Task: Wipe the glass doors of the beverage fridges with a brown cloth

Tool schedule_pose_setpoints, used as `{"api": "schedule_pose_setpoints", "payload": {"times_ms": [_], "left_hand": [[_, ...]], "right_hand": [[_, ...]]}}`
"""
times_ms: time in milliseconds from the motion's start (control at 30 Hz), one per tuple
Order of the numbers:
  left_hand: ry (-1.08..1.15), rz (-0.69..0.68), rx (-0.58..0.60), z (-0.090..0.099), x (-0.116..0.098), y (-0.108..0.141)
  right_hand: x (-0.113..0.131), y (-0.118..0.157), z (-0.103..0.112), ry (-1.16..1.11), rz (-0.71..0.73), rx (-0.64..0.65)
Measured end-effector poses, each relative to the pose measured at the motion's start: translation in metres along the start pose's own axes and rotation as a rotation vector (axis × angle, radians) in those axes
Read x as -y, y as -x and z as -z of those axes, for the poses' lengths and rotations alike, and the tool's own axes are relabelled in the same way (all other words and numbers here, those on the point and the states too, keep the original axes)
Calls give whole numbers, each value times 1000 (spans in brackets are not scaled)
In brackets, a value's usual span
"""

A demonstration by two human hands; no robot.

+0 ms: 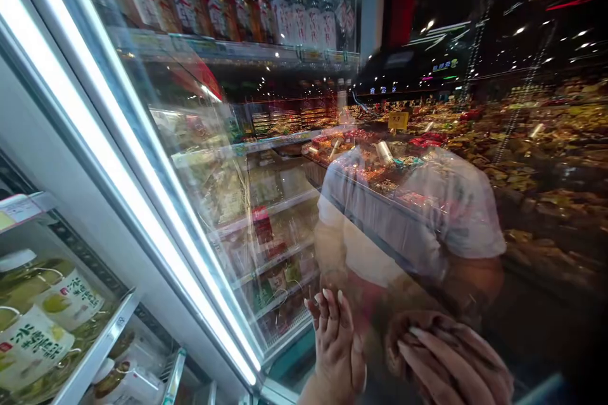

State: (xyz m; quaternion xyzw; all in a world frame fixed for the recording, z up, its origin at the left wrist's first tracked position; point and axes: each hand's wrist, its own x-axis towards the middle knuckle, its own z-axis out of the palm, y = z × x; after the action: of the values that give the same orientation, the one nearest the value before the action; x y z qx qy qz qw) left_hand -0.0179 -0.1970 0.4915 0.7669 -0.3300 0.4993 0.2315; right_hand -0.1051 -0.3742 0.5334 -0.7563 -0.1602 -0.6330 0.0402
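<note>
From where I stand, the left hand (332, 345) is up by the big shiny glass (294, 202), with nothing in it and its fingers stretched out. The right hand (453, 364) is near it, fingers over a brown thing (398, 345), maybe a cloth, low by the glass. I can't tell if it's gripping tight. Drink bottles (311, 19) stand up high, and big jugs (35, 345) sit at the far left.
</note>
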Motion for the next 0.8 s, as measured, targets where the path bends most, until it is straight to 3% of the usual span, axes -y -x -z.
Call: {"api": "schedule_pose_setpoints", "payload": {"times_ms": [100,200,367,467,600,700,800], "left_hand": [[25,-93,-7,-3,-18,-9],[42,-165,-80,-12,-35,-11],[9,-94,-38,-20,-45,-6],[15,-50,-16,-20,-51,-5],[6,42,-50,-27,-67,-5],[-6,4,-118,-42,-79,1],[1,28,-199,-59,-91,8]], "right_hand": [[-5,-8,-2,26,-69,-139],[0,-2,-10,44,-19,-152],[-19,27,12,12,43,-3],[-31,20,24,26,-1,-104],[-26,12,15,68,-84,-248],[-28,35,13,97,37,-108],[-46,60,30,123,138,21]]}}
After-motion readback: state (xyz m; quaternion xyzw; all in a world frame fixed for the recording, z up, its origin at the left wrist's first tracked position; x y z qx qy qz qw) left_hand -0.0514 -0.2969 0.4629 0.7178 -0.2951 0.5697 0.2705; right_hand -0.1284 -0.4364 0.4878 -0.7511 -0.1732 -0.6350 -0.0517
